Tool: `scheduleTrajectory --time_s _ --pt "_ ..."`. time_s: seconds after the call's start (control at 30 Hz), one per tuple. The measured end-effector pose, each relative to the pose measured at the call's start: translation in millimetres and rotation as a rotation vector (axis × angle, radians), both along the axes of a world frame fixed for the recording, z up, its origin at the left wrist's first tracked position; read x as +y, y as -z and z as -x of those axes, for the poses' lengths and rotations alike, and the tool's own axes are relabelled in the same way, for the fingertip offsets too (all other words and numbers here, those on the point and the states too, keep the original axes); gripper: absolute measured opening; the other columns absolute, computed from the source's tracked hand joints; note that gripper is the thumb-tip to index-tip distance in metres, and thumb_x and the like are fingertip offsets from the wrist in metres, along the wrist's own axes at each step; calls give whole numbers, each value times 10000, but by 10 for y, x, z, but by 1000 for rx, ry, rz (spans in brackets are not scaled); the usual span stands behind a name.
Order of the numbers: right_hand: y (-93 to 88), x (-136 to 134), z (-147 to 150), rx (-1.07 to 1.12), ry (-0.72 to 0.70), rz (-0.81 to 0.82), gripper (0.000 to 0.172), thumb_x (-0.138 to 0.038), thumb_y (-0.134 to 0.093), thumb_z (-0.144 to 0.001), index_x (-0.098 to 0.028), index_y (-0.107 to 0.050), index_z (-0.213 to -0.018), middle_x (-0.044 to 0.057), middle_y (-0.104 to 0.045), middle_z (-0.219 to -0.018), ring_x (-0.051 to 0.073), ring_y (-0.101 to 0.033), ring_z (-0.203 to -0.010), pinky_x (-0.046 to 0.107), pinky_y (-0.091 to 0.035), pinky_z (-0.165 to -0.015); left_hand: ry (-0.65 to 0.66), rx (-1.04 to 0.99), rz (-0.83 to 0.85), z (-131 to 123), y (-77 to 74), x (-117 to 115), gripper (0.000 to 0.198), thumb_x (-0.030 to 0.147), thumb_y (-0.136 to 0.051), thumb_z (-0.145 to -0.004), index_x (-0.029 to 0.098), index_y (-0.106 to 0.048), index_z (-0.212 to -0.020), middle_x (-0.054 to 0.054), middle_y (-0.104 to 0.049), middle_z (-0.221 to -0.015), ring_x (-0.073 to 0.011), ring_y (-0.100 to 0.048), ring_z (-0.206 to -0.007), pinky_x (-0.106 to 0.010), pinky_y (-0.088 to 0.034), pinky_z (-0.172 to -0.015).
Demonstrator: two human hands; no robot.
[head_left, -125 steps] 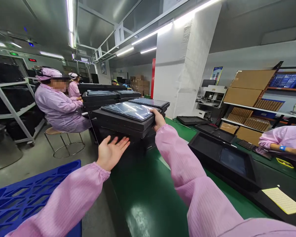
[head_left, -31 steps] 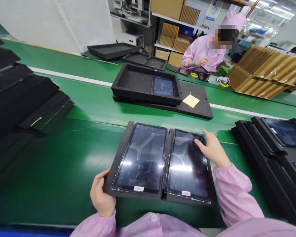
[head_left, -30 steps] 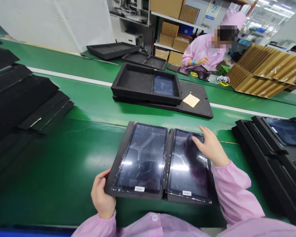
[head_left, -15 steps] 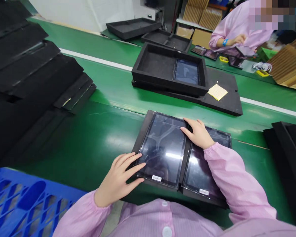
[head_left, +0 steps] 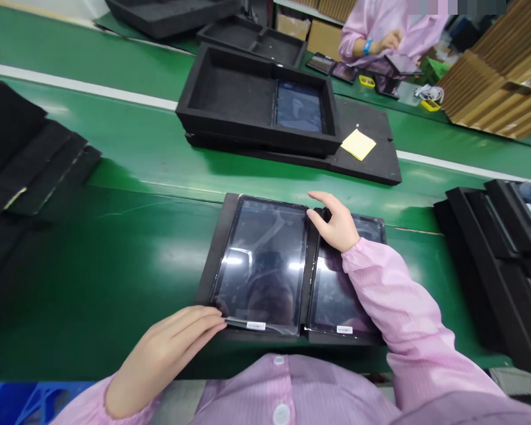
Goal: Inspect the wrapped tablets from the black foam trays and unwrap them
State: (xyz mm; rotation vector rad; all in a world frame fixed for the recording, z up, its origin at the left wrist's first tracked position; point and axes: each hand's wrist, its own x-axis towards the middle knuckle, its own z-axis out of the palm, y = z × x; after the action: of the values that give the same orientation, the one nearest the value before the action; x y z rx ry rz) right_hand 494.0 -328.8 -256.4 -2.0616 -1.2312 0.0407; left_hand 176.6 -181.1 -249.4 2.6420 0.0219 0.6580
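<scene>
Black, glassy left tablet [head_left: 261,265], likely slick, fragile (safest by its edges), meets left hand [head_left: 159,354], fingers together, pinch unclear; right hand [head_left: 338,227], fingers spread.

Room L of tablets [head_left: 261,265]; tray stack [head_left: 475,260] blks R.

— Can you read the label [head_left: 255,326] on the left tablet [head_left: 263,260]?
— No, it is too small.
— And the other tablet [head_left: 335,298]?
— The right sleeve [head_left: 393,292] hides part of it. The upper edge cuts off the co-worker [head_left: 392,22].
</scene>
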Motion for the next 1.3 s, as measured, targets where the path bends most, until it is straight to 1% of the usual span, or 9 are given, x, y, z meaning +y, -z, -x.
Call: scheduleTrajectory --time_s 0.2,0.33,0.53,0.7,0.83,0.93,1.03,1.17,1.3 --pt "-85 -2 74 192 226 -121 247 -275 -526 -851 -196 -694 -1014 25 -688 -721 198 -633 -647 358 -557 -694 -514 -2 163 111 240 -220 236 420 -523 -964 271 -618 -807 70 -780 -717 -137 -735 -574 -199 -575 -533" --pt "-130 12 127 507 179 -67 246 -258 -533 -844 -177 -661 -1039 -39 -623 -551 155 -580 -484 295 -515 -560 -720 -80 386 187 424 -398 125 337 -610 -885 265 -625 -785 28 -793 -757 -196 -763 -668 -273 -613 -589" --pt "-155 41 198 739 130 5 436 -319 -552 -892 -138 -568 -1289 -26 -710 -636 107 -533 -376 251 -470 -460 -682 -191 423 251 544 -480 87 177 -671 -825 255 -656 -790 24 -779 -815 -198 -746 -706 -309 -613 -638" --pt "-192 39 276 673 130 69 519 -386 -554 -918 -120 -533 -1363 -27 -697 -614 146 -609 -446 284 -523 -534 -427 -33 324 309 542 -355 235 246 -503 -933 307 -699 -1049 -31 -661 -1309 -248 -662 -1139 -406 -556 -984" --pt "-209 7 419 351 65 225 468 -256 -644 -845 -163 -607 -1302 -35 -689 -617 175 -668 -551 310 -566 -657 -510 202 240 268 517 -282 622 354 -562 -923 354 -348 -1507 -128 -461 -1515 -354 -504 -1361 -549 -512 -1049" --pt "-234 -28 575 64 -69 142 357 -126 -530 -877 -177 -677 -1198 30 -731 -765 188 -703 -660 306 -579 -663 -532 352 255 246 527 -256 830 437 -550 -923 346 -66 -1591 -181 -297 -1616 -416 -418 -1424 -583 -532 -1012" --pt "-301 -72 814 -90 -323 -34 321 -103 -424 -971 -174 -713 -1091 84 -741 -861 188 -712 -731 279 -578 -633 -520 383 274 268 566 -237 848 428 -554 -922 333 -46 -1595 -175 -290 -1633 -424 -383 -1442 -592 -494 -1055" --pt "-337 -158 1184 242 -955 -55 277 -181 -442 -995 -209 -691 -877 38 -748 -868 132 -702 -700 194 -559 -629 -501 411 288 320 670 -248 906 390 -606 -894 308 -39 -1596 -174 -339 -1616 -410 -375 -1447 -568 -488 -1074" --pt "-330 -207 1327 571 -1328 287 389 -207 -556 -911 -230 -388 -561 -8 -713 -713 101 -664 -601 128 -494 -547 -557 383 293 347 784 -291 898 397 -597 -895 318 -41 -1595 -152 -302 -1638 -393 -347 -1467 -555 -488 -1078"
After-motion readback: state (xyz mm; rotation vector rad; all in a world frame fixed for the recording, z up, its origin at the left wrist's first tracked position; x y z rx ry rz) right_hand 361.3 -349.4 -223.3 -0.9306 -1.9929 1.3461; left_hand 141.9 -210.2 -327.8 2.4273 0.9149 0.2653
